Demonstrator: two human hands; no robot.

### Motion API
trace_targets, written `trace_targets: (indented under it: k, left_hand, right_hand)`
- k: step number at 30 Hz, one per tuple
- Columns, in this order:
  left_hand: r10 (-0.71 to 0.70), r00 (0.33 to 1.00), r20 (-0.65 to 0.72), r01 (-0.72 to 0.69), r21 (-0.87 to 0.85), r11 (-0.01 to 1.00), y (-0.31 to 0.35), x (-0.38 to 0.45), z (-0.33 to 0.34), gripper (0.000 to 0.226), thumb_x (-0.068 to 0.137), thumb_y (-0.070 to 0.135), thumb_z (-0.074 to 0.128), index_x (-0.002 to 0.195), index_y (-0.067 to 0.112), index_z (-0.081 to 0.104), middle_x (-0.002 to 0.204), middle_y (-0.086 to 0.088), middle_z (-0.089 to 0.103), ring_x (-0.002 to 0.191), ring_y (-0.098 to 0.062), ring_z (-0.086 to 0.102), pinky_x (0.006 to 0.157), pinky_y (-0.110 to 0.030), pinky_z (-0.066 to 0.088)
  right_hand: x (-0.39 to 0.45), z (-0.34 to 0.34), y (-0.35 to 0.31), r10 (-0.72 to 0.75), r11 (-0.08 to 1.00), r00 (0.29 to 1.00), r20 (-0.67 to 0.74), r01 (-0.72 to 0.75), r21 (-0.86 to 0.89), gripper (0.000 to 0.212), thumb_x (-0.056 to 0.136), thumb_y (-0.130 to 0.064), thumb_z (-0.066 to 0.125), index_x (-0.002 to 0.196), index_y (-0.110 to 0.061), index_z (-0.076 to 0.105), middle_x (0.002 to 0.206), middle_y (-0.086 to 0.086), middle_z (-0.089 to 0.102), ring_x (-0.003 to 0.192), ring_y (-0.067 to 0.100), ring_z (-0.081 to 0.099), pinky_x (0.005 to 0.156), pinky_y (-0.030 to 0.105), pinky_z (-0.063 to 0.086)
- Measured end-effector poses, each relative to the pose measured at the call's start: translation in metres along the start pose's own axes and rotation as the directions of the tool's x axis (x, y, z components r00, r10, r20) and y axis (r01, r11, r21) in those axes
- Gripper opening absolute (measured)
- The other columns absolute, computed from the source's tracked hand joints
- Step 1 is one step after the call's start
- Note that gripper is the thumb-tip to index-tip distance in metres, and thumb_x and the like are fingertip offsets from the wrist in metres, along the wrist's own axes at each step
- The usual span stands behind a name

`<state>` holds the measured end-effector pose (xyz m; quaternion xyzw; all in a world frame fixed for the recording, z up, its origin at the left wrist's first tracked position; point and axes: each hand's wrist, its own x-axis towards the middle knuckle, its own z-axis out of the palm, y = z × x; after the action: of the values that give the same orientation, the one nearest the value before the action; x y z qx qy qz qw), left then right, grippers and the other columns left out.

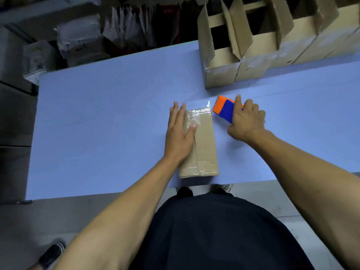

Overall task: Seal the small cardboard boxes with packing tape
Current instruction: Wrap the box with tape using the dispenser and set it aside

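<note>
A small closed cardboard box (pixel 204 145) lies lengthwise on the blue table (pixel 101 121), near its front edge. Clear packing tape (pixel 196 116) covers the box's far end, and a loose tip of it sticks up at the far right corner. More tape shows at the near end. My left hand (pixel 180 133) presses flat on the left half of the box, fingers straight. My right hand (pixel 246 121) grips an orange and blue tape dispenser (pixel 224 110) just right of the box's far end, apart from the box.
Several open cardboard boxes (pixel 253 49) with raised flaps stand in a row along the table's far right. Plastic-wrapped bundles (pixel 81 41) are stacked beyond the far edge. My body stands at the front edge, and someone's shoe (pixel 51 254) shows at the lower left.
</note>
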<state>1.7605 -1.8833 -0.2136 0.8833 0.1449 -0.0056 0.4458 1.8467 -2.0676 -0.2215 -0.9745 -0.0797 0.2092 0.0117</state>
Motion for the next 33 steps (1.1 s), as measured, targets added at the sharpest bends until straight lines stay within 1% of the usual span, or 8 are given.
trace_targets:
  k: [3,6,9,14,19,23,29,33]
  left_hand:
    - [-0.063,0.997,-0.034,0.06,-0.091,0.994,0.003,0.004,0.003,0.082,0.088,0.023,0.074,0.155,0.02,0.027,0.165,0.002,0.015,0.149,-0.005,0.015,0.111,-0.002,0.012]
    - [-0.298,0.954,0.041,0.3,-0.183,0.936,-0.003,0.01,0.007,0.107,0.076,0.039,0.082,0.158,0.019,0.015,0.163,-0.001,0.024,0.148,-0.012,0.026,0.12,-0.03,0.027]
    - [-0.445,0.868,0.221,0.496,-0.353,0.793,-0.01,0.011,0.005,0.078,0.072,0.044,0.083,0.138,0.017,0.053,0.131,0.001,0.065,0.116,-0.015,0.064,0.104,-0.046,0.05]
    - [-0.353,0.929,0.114,0.37,-0.348,0.861,-0.01,0.008,0.0,0.05,0.08,0.038,0.079,0.125,0.026,0.059,0.116,0.012,0.068,0.106,-0.008,0.065,0.094,-0.034,0.054]
    - [-0.452,0.884,-0.116,0.362,-0.442,0.821,-0.003,0.016,-0.001,0.026,0.085,0.031,0.074,0.108,0.022,0.071,0.104,0.01,0.072,0.099,-0.009,0.069,0.095,-0.038,0.055]
    - [-0.478,0.853,-0.209,0.342,-0.47,0.814,0.0,0.012,-0.007,0.017,0.087,0.03,0.073,0.102,0.022,0.075,0.096,0.013,0.073,0.09,-0.003,0.068,0.083,-0.024,0.054]
    - [-0.398,0.838,-0.373,0.165,-0.522,0.837,0.022,0.031,-0.031,0.005,0.09,0.026,0.07,0.087,0.022,0.071,0.088,0.013,0.072,0.081,0.005,0.065,0.075,-0.013,0.052]
    - [-0.354,0.824,-0.443,0.044,-0.572,0.819,0.039,0.047,-0.049,0.016,0.091,0.017,0.068,0.075,0.02,0.066,0.084,0.009,0.071,0.081,0.001,0.066,0.076,-0.013,0.05]
  right_hand:
    - [0.0,0.013,-0.008,-0.06,0.997,0.996,0.065,0.063,-0.043,0.094,0.086,-0.02,0.065,0.157,-0.007,0.004,0.137,0.023,0.036,0.119,0.04,0.044,0.092,0.042,0.039]
    - [0.005,0.018,-0.009,-0.108,0.986,0.986,0.124,0.09,0.141,0.083,0.091,-0.014,0.062,0.157,-0.009,0.012,0.137,0.026,0.041,0.112,0.04,0.051,0.084,0.04,0.042]
    - [0.006,0.021,-0.002,-0.196,0.911,0.968,0.155,0.121,0.394,0.058,0.1,-0.018,0.05,0.152,-0.011,0.026,0.136,0.013,0.055,0.095,0.025,0.053,0.08,0.038,0.041]
    - [0.002,0.014,-0.005,-0.112,0.938,0.993,0.036,0.094,0.333,0.033,0.101,-0.022,0.048,0.126,-0.002,0.055,0.113,0.026,0.06,0.098,0.042,0.058,0.074,0.036,0.041]
    - [-0.012,-0.023,-0.036,0.067,0.625,0.994,-0.089,0.028,0.78,0.025,0.095,-0.029,0.053,0.096,-0.014,0.073,0.096,0.002,0.073,0.099,0.024,0.064,0.085,0.034,0.049]
    - [-0.022,-0.021,-0.052,0.211,0.512,0.976,-0.053,-0.064,0.856,0.023,0.089,-0.03,0.067,0.109,-0.019,0.073,0.09,-0.01,0.07,0.098,0.011,0.062,0.081,0.021,0.041]
    - [-0.01,-0.05,-0.069,0.201,0.387,0.952,-0.229,0.138,0.912,0.013,0.08,-0.03,0.071,0.081,-0.018,0.076,0.075,-0.008,0.072,0.078,0.013,0.068,0.08,0.041,0.057]
    - [-0.003,-0.075,-0.082,0.164,0.381,0.903,-0.396,0.312,0.87,0.017,0.083,-0.029,0.07,0.07,-0.019,0.065,0.066,-0.008,0.065,0.066,0.01,0.06,0.07,0.035,0.054]
